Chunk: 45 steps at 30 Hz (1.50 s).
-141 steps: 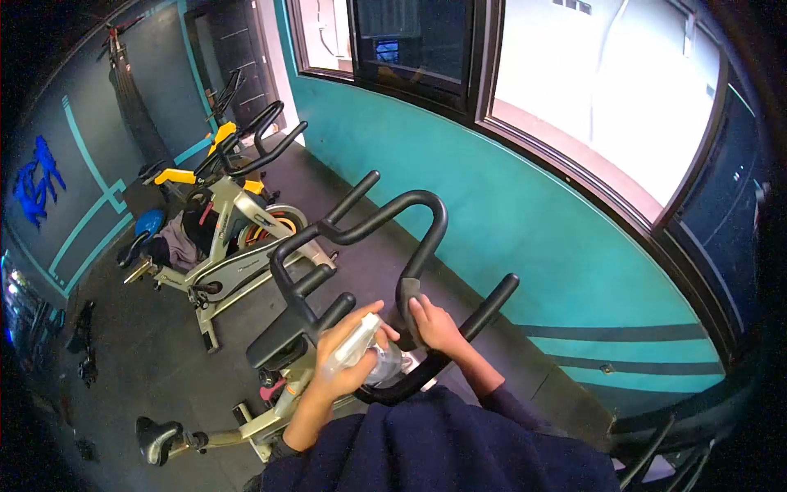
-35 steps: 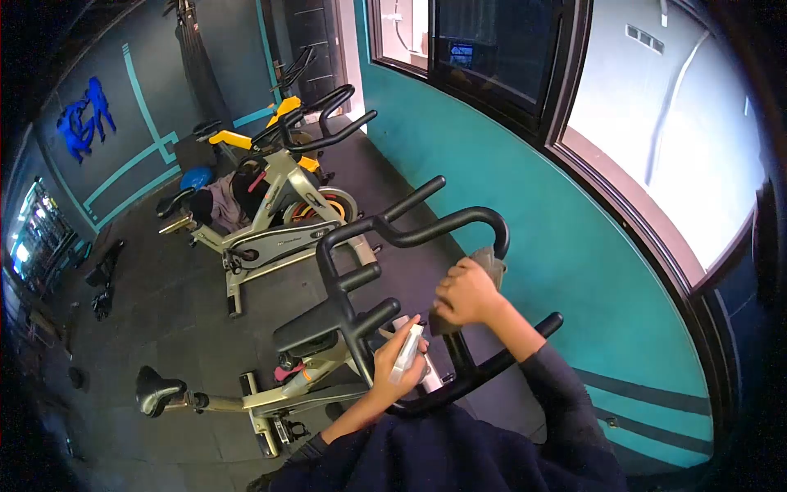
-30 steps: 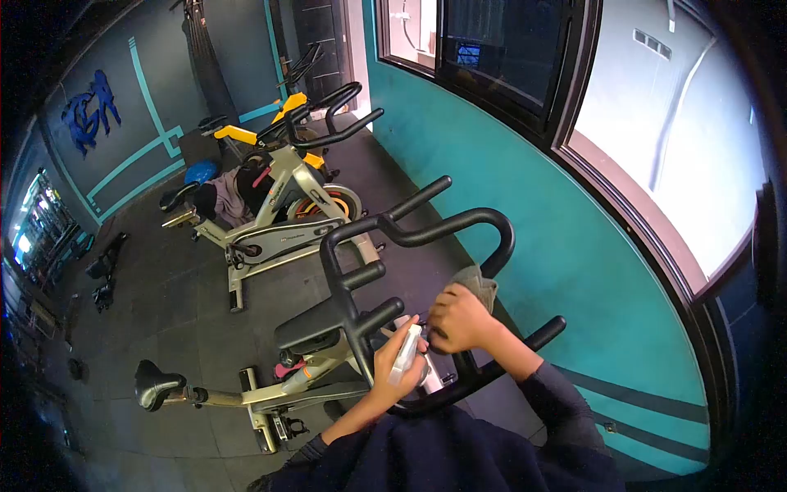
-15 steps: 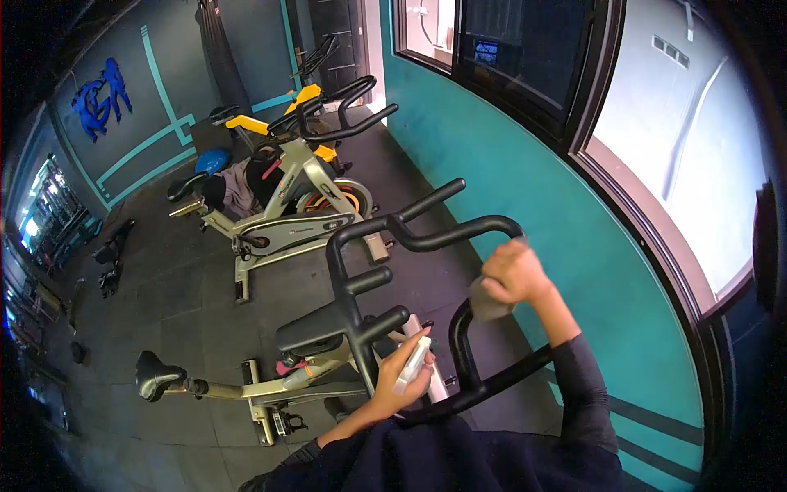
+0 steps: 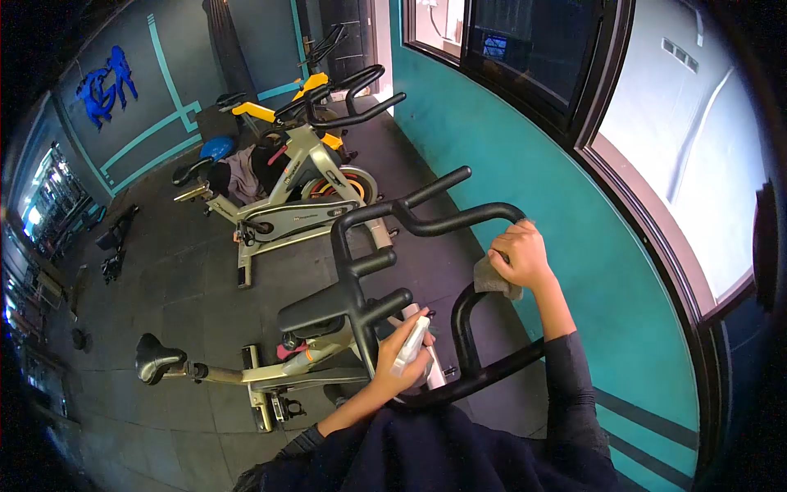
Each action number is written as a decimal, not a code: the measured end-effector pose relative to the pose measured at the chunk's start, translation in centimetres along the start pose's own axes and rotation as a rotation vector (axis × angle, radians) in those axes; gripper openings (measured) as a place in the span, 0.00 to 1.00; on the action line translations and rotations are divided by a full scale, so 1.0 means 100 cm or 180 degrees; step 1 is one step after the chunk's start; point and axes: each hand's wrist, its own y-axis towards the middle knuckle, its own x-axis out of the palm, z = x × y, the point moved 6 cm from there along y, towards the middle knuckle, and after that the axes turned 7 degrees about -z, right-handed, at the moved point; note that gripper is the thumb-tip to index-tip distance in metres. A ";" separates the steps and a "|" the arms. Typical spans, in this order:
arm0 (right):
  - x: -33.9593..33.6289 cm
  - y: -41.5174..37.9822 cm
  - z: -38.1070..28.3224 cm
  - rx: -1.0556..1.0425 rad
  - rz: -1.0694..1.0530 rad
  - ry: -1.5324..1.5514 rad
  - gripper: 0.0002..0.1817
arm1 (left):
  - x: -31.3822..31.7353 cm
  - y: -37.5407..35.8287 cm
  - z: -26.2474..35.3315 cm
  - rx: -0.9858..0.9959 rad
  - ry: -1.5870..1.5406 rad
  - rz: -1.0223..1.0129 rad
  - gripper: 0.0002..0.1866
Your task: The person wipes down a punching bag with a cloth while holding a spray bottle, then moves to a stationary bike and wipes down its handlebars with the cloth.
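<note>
Black handlebars (image 5: 443, 401) of an exercise bike curve in front of me. My right hand (image 5: 521, 251) is closed around a grey cloth (image 5: 494, 281) at the bar's far right bend, and part of the cloth hangs below my fingers. In my left hand (image 5: 398, 359) is a white spray bottle (image 5: 411, 347), held upright inside the handlebar loop. The bottle's lower part is hidden by my fingers. Left of the handlebars is the bike's black saddle (image 5: 156, 359).
A second grey bike (image 5: 303, 215) with clothing on it stands ahead, a yellow bike (image 5: 252, 112) behind it. A teal wall (image 5: 541, 164) with windows runs along the right. A blue ball (image 5: 217, 148) lies near the back wall.
My right hand and the cloth have shifted slightly along the bar's right bend. My left hand still holds the bottle. The view has shifted a little.
</note>
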 end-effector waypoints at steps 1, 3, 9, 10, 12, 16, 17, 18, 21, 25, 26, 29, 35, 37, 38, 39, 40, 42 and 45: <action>0.001 -0.001 -0.004 0.0003 -0.0007 0.0006 0.12 | 0.000 0.000 -0.001 -0.0010 -0.0002 0.0000 0.32; 0.008 -0.001 -0.008 0.0203 -0.0328 -0.0288 0.14 | 0.001 0.000 0.000 0.0039 0.0042 0.0037 0.32; 0.029 -0.002 -0.029 0.0417 -0.0897 -0.0680 0.15 | -0.001 -0.001 0.001 0.0094 0.0059 0.0093 0.34; 0.031 -0.003 -0.034 0.0420 -0.0898 -0.0675 0.15 | -0.001 -0.001 0.001 0.0092 0.0082 0.0123 0.34; 0.035 -0.004 -0.047 0.0215 -0.0807 -0.0775 0.15 | -0.001 -0.002 -0.001 0.0109 0.0023 0.0117 0.34; 0.050 -0.008 -0.079 0.0059 -0.0814 -0.0601 0.16 | -0.001 -0.001 -0.001 0.0152 0.0027 0.0090 0.34; 0.055 -0.011 -0.090 -0.0100 -0.0730 -0.0507 0.16 | -0.001 -0.001 -0.001 0.0153 0.0033 0.0098 0.34; 0.057 -0.012 -0.096 -0.0256 -0.0647 -0.0410 0.15 | -0.001 -0.001 -0.001 0.0138 0.0064 0.0085 0.34; 0.052 -0.012 -0.099 -0.0353 -0.0534 -0.0128 0.14 | -0.001 -0.001 0.001 -0.0007 0.0060 0.0017 0.34; 0.048 -0.008 -0.086 -0.0516 -0.0628 0.0081 0.14 | 0.000 -0.001 0.000 -0.0129 0.0030 -0.0069 0.34; 0.050 -0.008 -0.082 -0.0571 -0.0680 0.0061 0.15 | 0.000 -0.001 -0.002 -0.0127 0.0040 -0.0060 0.34; 0.038 -0.005 -0.066 -0.0689 -0.0792 -0.0080 0.18 | 0.000 -0.002 -0.003 0.0015 0.0108 0.0004 0.33; 0.002 0.000 0.017 -0.0431 -0.0575 -0.0107 0.14 | 0.000 -0.001 0.000 0.0065 0.0047 0.0008 0.33; -0.001 0.001 0.017 -0.0507 -0.0408 0.0033 0.13 | 0.001 -0.001 0.001 -0.0036 0.0016 -0.0070 0.33; -0.001 0.001 0.016 -0.0440 -0.0397 0.0039 0.12 | 0.002 -0.001 0.000 -0.0136 -0.0009 -0.0149 0.34; -0.001 0.001 0.015 -0.0373 -0.0383 0.0041 0.12 | 0.002 -0.001 0.000 -0.0134 -0.0014 -0.0161 0.34; -0.001 0.002 0.014 -0.0357 -0.0385 0.0040 0.12 | 0.002 0.000 0.000 -0.0174 -0.0037 -0.0185 0.34; -0.001 0.002 0.014 -0.0237 -0.0387 0.0018 0.11 | 0.002 -0.001 -0.001 -0.0225 -0.0068 -0.0247 0.34; 0.000 0.000 0.014 -0.0231 -0.0233 0.0096 0.09 | 0.004 0.000 0.000 -0.0190 -0.0045 -0.0281 0.33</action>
